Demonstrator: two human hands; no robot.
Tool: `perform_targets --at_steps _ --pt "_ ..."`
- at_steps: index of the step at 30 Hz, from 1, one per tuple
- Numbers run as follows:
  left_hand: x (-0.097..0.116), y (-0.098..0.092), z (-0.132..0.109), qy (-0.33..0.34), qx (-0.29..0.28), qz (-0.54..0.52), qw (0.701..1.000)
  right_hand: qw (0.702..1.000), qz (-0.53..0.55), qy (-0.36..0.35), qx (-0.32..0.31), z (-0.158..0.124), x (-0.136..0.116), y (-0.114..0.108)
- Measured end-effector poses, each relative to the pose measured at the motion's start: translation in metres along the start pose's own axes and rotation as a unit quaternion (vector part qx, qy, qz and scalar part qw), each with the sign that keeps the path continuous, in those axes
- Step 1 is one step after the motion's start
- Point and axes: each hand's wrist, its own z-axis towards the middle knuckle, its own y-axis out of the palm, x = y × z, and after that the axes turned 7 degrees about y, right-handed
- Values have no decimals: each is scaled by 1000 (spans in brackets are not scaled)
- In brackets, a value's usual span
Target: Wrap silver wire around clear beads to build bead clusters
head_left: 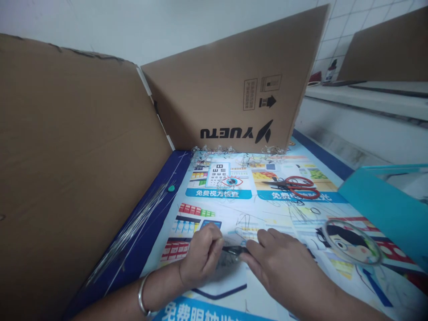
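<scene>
My left hand (201,258) and my right hand (281,263) meet low on a printed poster mat (234,209). Both pinch a small dark object (236,250) between them; I cannot make out what it is. The left fingers are curled closed around its left end, and a silver bangle (143,296) circles that wrist. The right fingers press together on its right end. Thin wire pieces (247,220) lie on the mat just beyond the hands.
Red-handled scissors (299,186) lie farther back on the mat. A clear round dish (352,243) sits at right, beside a teal box (384,214). Cardboard walls stand at left (73,169) and behind (234,89). A bundle of long wires (133,227) lies along the left wall.
</scene>
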Motion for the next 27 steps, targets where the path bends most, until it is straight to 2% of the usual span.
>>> perform_targets --at_steps 11,19,27 --pt "2 -1 3 17 -13 13 1000 1000 -25 -14 -8 -3 0 4" --pt "-6 -1 -3 -53 -8 -52 997 1000 -6 17 -10 -3 2 -1" --pt "-7 2 -5 -54 4 -106 993 999 -22 8 27 -7 4 -1"
